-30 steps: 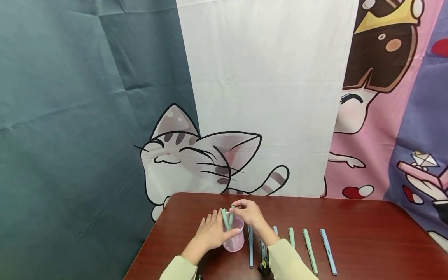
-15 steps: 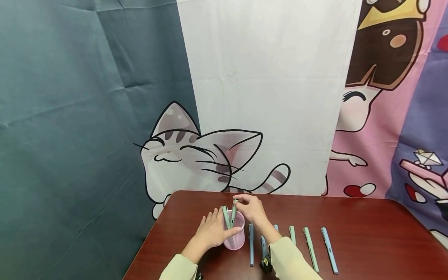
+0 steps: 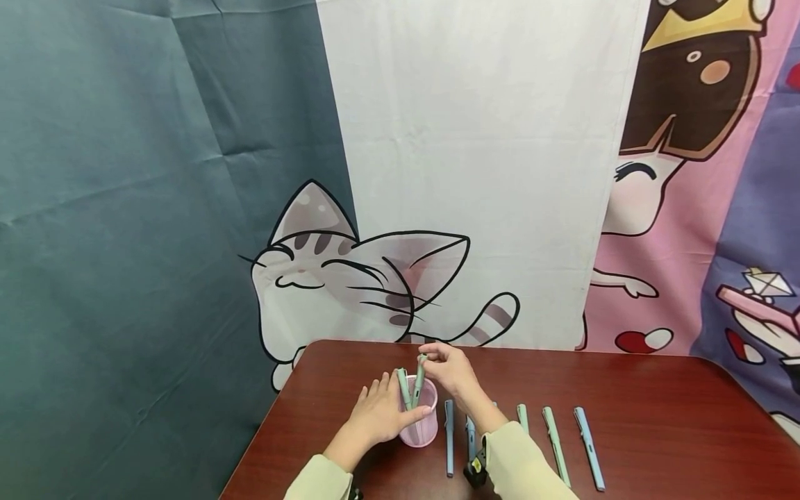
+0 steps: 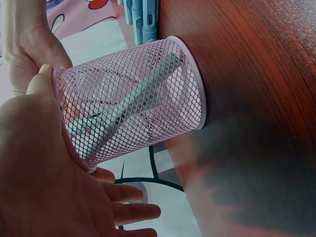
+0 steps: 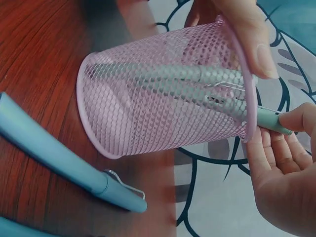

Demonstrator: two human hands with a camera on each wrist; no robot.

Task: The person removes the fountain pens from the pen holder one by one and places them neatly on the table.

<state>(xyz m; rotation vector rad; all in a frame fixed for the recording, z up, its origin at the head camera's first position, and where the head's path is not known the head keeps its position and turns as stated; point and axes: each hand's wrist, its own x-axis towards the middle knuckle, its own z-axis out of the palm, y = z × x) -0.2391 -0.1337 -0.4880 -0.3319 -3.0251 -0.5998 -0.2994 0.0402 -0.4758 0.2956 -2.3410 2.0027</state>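
A pink mesh pen cup (image 3: 425, 432) stands upright on the table. My left hand (image 3: 373, 417) rests against it, thumb over the rim and the other fingers stretched out along the far side. Two green pens lean inside the cup. My right hand (image 3: 453, 369) pinches the upper end of one green pen (image 5: 271, 120) between thumb and fingers, just above the rim, while its lower part is inside the mesh. The other green pen (image 3: 404, 386) leans on the side nearer my left hand.
Right of the cup, several pens lie in a row on the brown table (image 3: 662, 423): a blue pen (image 3: 449, 439) nearest, then green ones such as this green pen (image 3: 555, 446), and a light blue pen (image 3: 589, 448) at the far end. My right sleeve covers part of the row.
My right hand has moved slightly up and right, and the green pen it pinches now stands a little higher in the cup. My left hand keeps its place at the cup.
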